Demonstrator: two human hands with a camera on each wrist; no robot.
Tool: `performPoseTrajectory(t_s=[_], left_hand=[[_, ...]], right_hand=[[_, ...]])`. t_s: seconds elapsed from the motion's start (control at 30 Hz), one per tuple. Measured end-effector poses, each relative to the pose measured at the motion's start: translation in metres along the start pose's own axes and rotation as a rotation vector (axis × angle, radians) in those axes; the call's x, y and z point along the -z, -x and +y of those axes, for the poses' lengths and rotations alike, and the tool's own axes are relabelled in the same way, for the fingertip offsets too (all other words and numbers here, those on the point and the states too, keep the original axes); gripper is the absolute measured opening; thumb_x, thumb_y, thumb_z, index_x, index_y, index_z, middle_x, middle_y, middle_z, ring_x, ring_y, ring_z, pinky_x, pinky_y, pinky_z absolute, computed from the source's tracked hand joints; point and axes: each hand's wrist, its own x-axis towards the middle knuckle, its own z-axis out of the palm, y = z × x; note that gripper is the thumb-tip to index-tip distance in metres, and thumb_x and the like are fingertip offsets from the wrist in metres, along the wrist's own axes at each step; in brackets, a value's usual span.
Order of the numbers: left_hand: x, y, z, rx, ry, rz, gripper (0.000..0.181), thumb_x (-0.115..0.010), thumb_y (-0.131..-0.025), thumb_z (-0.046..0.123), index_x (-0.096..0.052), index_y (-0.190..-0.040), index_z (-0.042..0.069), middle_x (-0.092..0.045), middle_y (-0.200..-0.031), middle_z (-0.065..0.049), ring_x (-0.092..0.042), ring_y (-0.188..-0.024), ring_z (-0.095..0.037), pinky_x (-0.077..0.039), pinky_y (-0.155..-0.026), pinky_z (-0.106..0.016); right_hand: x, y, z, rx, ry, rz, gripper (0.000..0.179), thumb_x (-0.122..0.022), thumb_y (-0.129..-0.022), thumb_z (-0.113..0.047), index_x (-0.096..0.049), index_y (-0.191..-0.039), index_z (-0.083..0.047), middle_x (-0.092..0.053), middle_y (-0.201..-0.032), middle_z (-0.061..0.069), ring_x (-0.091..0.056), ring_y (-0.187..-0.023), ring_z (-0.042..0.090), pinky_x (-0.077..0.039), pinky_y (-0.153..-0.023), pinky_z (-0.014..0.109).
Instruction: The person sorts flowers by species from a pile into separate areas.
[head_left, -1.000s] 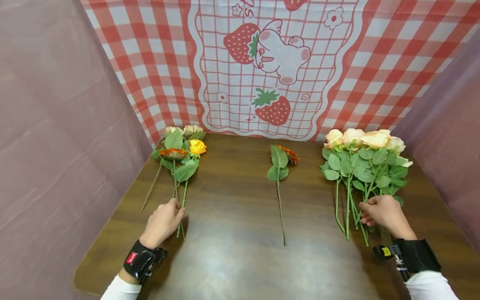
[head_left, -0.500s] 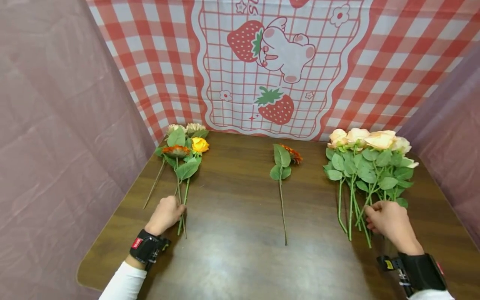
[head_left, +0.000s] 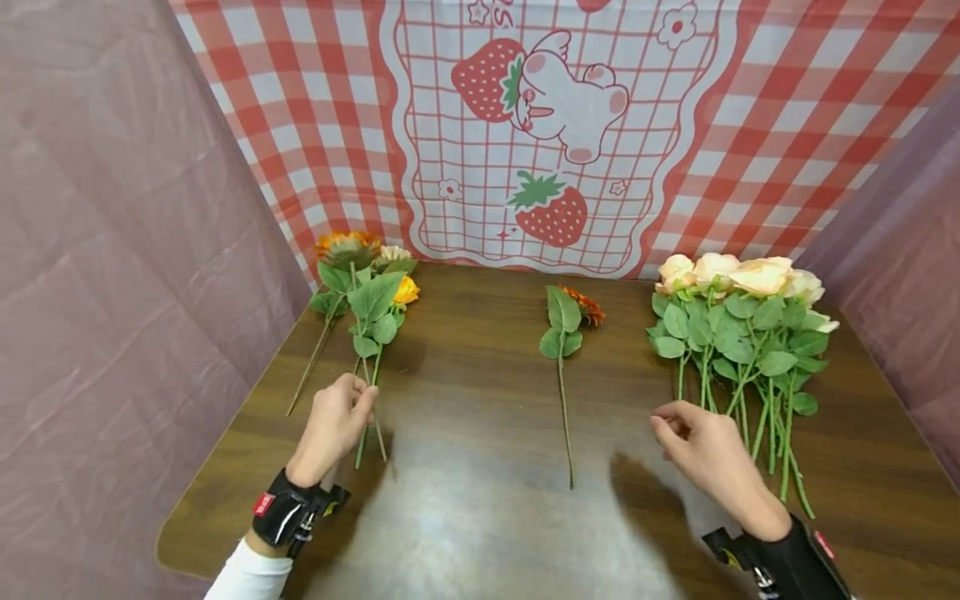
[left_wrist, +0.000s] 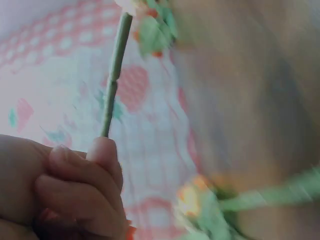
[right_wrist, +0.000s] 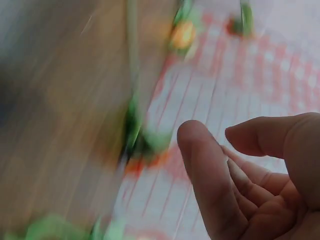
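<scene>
Item: orange flower (head_left: 347, 247), stem pinched in my left hand (head_left: 332, 427), head lifted toward the backdrop, long axis running away from me. My right hand (head_left: 701, 454): loosely spread, holding nothing, nearer the single flower (head_left: 563, 333) mid-counter (head_left: 480, 517), just left of the roses (head_left: 738, 321).

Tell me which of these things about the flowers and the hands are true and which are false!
1. The left hand grips the stem of an orange flower. True.
2. The right hand holds a peach rose. False: it holds nothing, its fingers loose above the table, beside the bunch of peach roses.
3. One single flower lies alone in the middle of the table. True.
4. The cloth behind the table is plain blue. False: the backdrop is red and white checked, with strawberries on it.
5. The peach roses lie on the left side. False: they lie on the right.
</scene>
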Motion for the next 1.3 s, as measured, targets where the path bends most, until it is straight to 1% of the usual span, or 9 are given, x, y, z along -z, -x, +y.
performPoseTrajectory(t_s=[0.13,0.33,0.47,0.53,0.7,0.8,1.0,1.13,1.3], left_hand=[[-0.009,-0.002,0.035,-0.093,0.164,-0.058,0.011,-0.056,-0.091,0.014,-0.054,-0.085,0.005,-0.064,-0.058,-0.005,-0.055,-0.045,-0.01,-0.047,-0.038,-0.027],[-0.036,-0.004,0.088,-0.183,0.389,-0.234,0.008,-0.056,-0.092,0.014,-0.055,-0.088,0.007,-0.063,-0.06,-0.006,-0.055,-0.043,-0.008,-0.049,-0.036,-0.025],[-0.049,-0.003,0.118,-0.216,0.468,-0.355,0.008,-0.055,-0.092,0.01,-0.055,-0.09,0.002,-0.064,-0.063,-0.014,-0.058,-0.045,-0.016,-0.051,-0.037,-0.03],[-0.06,-0.003,0.124,-0.247,0.488,-0.399,0.007,-0.055,-0.091,0.007,-0.054,-0.09,0.0,-0.064,-0.063,-0.015,-0.058,-0.045,-0.015,-0.052,-0.038,-0.032],[-0.088,-0.005,0.121,-0.313,0.438,-0.452,0.007,-0.056,-0.09,0.008,-0.052,-0.086,0.005,-0.066,-0.06,-0.007,-0.057,-0.043,-0.006,-0.049,-0.036,-0.022],[-0.096,-0.007,0.119,-0.293,0.403,-0.463,0.009,-0.056,-0.091,0.01,-0.051,-0.084,0.006,-0.066,-0.059,-0.003,-0.056,-0.042,-0.005,-0.047,-0.034,-0.019],[-0.111,-0.011,0.111,-0.237,0.366,-0.473,0.007,-0.057,-0.09,0.009,-0.055,-0.09,0.003,-0.067,-0.06,-0.003,-0.056,-0.043,-0.004,-0.048,-0.037,-0.019],[-0.107,-0.008,0.099,-0.213,0.33,-0.441,0.016,-0.056,-0.089,0.007,-0.057,-0.1,-0.004,-0.068,-0.063,-0.008,-0.056,-0.043,-0.007,-0.046,-0.035,-0.019],[-0.086,0.001,0.077,-0.183,0.288,-0.403,0.02,-0.056,-0.089,0.008,-0.056,-0.104,-0.004,-0.067,-0.063,-0.01,-0.055,-0.043,-0.008,-0.046,-0.035,-0.022]], right_hand=[[-0.027,-0.006,-0.039,0.077,-0.185,-0.122,0.011,-0.06,-0.088,-0.012,-0.065,-0.097,-0.008,-0.065,-0.067,-0.001,-0.057,-0.053,0.008,-0.048,-0.042,0.026],[-0.069,-0.016,-0.079,0.132,-0.445,-0.333,0.027,-0.061,-0.088,-0.018,-0.058,-0.114,-0.008,-0.069,-0.085,0.006,-0.062,-0.073,0.012,-0.054,-0.06,0.031],[-0.082,-0.018,-0.098,0.093,-0.636,-0.371,0.037,-0.06,-0.087,-0.005,-0.05,-0.123,0.0,-0.068,-0.089,0.018,-0.064,-0.077,0.028,-0.057,-0.062,0.041],[-0.082,-0.017,-0.103,0.048,-0.741,-0.358,0.039,-0.057,-0.085,0.005,-0.047,-0.123,0.004,-0.066,-0.085,0.026,-0.064,-0.073,0.036,-0.056,-0.06,0.047],[-0.095,-0.017,-0.085,-0.011,-0.879,-0.329,0.031,-0.051,-0.087,0.007,-0.051,-0.118,0.007,-0.065,-0.081,0.031,-0.065,-0.066,0.034,-0.057,-0.053,0.042],[-0.104,-0.018,-0.074,-0.036,-0.873,-0.363,0.029,-0.053,-0.089,0.0,-0.052,-0.118,0.006,-0.066,-0.083,0.03,-0.065,-0.068,0.033,-0.057,-0.053,0.036],[-0.115,-0.023,-0.068,-0.12,-0.829,-0.403,0.021,-0.057,-0.087,0.001,-0.056,-0.106,0.01,-0.067,-0.081,0.032,-0.065,-0.07,0.036,-0.057,-0.054,0.033],[-0.119,-0.03,-0.065,-0.181,-0.805,-0.409,0.021,-0.058,-0.084,0.003,-0.055,-0.103,0.013,-0.068,-0.079,0.03,-0.066,-0.069,0.033,-0.057,-0.054,0.032],[-0.119,-0.037,-0.057,-0.185,-0.769,-0.439,0.018,-0.058,-0.083,0.005,-0.055,-0.097,0.016,-0.069,-0.072,0.023,-0.066,-0.065,0.03,-0.056,-0.05,0.029]])
